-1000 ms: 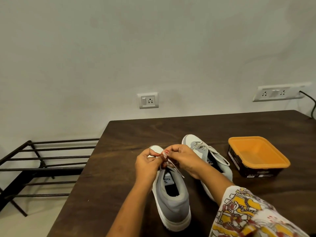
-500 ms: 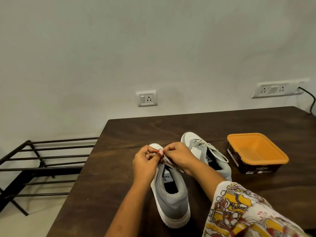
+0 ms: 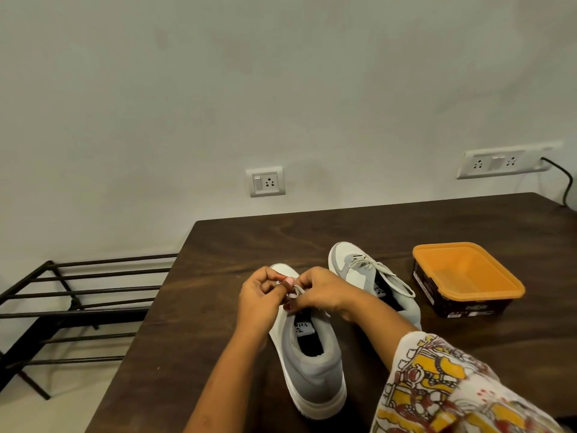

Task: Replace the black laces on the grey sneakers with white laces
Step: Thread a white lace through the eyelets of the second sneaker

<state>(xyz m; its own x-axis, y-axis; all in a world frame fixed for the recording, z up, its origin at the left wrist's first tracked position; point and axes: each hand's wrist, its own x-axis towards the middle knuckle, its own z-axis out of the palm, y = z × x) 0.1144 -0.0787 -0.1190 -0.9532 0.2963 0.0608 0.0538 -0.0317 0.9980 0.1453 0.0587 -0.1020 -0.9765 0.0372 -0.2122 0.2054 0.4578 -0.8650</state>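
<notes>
Sneaker (image 3: pixel 312 373) near table (image 3: pixel 199 307) left edge | left grip (image 3: pixel 256 297), right grip (image 3: pixel 324 292) pinch lace (image 3: pixel 298 290)

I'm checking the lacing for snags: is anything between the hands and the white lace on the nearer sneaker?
Nothing visible is in the way. The left hand and the right hand both pinch the white lace right over the nearer sneaker. The other sneaker and the orange box sit off to the right.

On my worktop (image 3: pixel 212 314), the near sneaker (image 3: pixel 313 375) is sitting left of the far sneaker (image 3: pixel 354 271), with the tub (image 3: pixel 452 309) right of both; a rack (image 3: pixel 78 310) is standing further left.
</notes>
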